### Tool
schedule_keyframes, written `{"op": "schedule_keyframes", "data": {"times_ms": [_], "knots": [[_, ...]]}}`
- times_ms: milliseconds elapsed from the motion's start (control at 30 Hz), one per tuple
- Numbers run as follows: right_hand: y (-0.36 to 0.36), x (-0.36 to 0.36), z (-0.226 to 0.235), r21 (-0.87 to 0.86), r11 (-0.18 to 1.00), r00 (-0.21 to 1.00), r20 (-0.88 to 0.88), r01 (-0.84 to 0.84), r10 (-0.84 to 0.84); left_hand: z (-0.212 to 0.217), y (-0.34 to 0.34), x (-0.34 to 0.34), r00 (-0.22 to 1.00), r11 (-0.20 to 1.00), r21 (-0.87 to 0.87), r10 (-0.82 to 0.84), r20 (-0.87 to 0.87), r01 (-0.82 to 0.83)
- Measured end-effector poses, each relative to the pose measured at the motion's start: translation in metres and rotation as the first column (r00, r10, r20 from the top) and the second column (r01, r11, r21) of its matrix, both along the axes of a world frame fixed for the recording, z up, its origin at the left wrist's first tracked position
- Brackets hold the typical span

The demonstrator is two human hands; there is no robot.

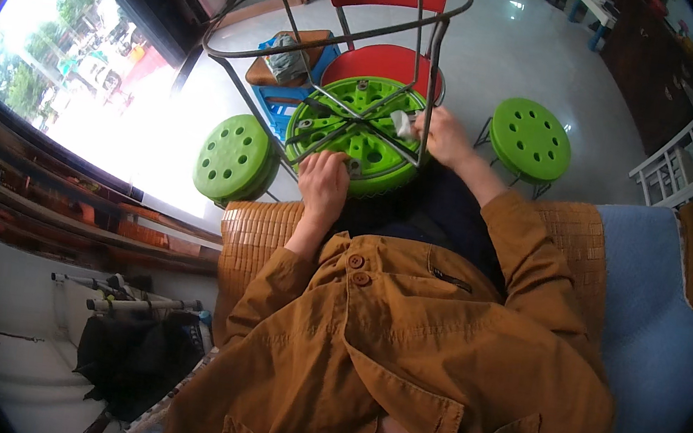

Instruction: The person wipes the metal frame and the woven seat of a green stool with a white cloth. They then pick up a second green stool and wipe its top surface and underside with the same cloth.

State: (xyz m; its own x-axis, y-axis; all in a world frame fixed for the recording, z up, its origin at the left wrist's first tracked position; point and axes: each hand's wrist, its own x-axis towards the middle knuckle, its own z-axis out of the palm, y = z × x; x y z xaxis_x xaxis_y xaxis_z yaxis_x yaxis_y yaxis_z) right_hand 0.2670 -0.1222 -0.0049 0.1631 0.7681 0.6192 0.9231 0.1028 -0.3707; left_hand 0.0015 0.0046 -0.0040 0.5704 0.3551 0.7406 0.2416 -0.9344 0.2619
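From my feed: stool (364, 137) upside down on lap, legs pointing away/up. Left hand (322, 181) clamped on near rim. Right hand (444, 136) pinching white rag (402, 123) against right leg (431, 89), closest there.

A home living room: blue sofa (652, 311), tiled floor (510, 56), big window (72, 74), plastic stools (530, 139) about
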Motion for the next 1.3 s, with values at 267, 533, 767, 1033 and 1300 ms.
{"op": "schedule_keyframes", "data": {"times_ms": [267, 533, 767, 1033, 1300], "knots": [[-0.046, -0.067, 0.022, 0.081, 0.994, 0.919, -0.384, -0.066, 0.092, 0.002, 0.003, -0.005, 1.000, 1.000, 0.001, -0.020, 0.007, 0.020], [0.002, 0.025, -0.028, 0.120, 0.982, 0.939, -0.329, 0.146, -0.100, 0.002, 0.001, -0.001, 1.000, 1.000, -0.008, -0.025, -0.003, 0.025], [0.034, 0.059, -0.028, 0.092, 0.971, 0.924, -0.341, 0.219, -0.176, 0.005, 0.000, 0.001, 0.999, 0.999, -0.019, -0.039, 0.008, 0.039], [-0.011, -0.010, -0.006, 0.097, 0.994, 0.987, -0.155, 0.060, -0.044, 0.009, -0.003, -0.001, 0.997, 1.000, -0.011, 0.002, -0.076, -0.003], [-0.025, -0.047, 0.019, 0.027, 0.994, 0.977, -0.181, -0.109, 0.112, 0.077, -0.070, 0.059, 0.867, 0.769, -0.435, -0.495, 0.057, 0.468]]}}
